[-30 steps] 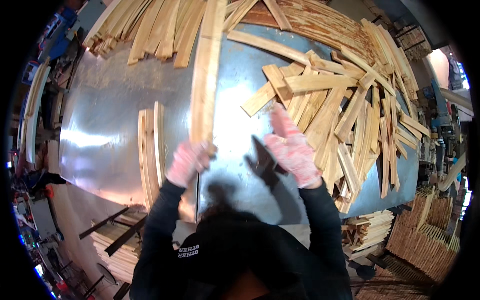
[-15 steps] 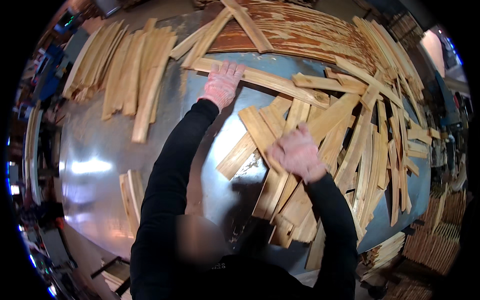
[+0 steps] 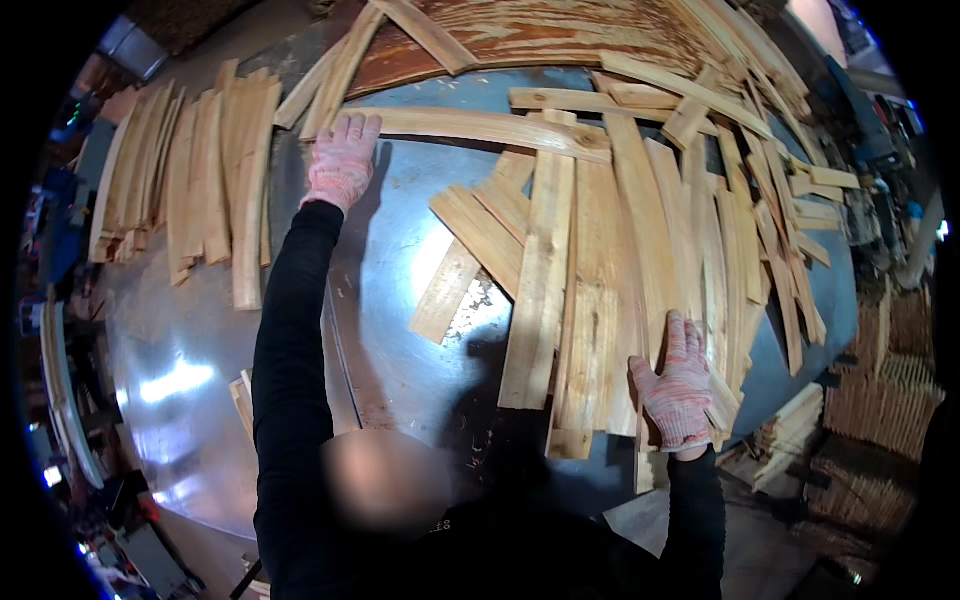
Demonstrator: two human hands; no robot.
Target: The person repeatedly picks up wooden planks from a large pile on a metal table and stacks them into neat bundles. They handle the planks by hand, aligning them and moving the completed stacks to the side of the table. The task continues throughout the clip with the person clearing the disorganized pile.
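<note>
Two hands in pink-and-white gloves are over one metal table (image 3: pixel 220 340), each reaching out of a black sleeve (image 3: pixel 292 330). The left hand (image 3: pixel 342 165) is flat, its four fingers straight and close together, lying over the left end of one long board (image 3: pixel 470 127). That board runs crosswise at the far side of the main pile (image 3: pixel 595 300), its right end on top of other boards. The right hand (image 3: pixel 677 395) is palm down over boards at the near right of the pile, four fingers extended and the thumb out to the side; neither hand pinches anything. The pile overlaps so much that a sure count is hard, though it seems to hold more than a dozen boards. To the left lie two bunches of boards, an outer bunch (image 3: pixel 140 170) and an inner bunch (image 3: pixel 222 175) nearer the left hand. Beyond the left hand are three more boards (image 3: pixel 345 75), one of them slanting across the edge of one worn reddish-brown panel (image 3: pixel 560 40)
</note>
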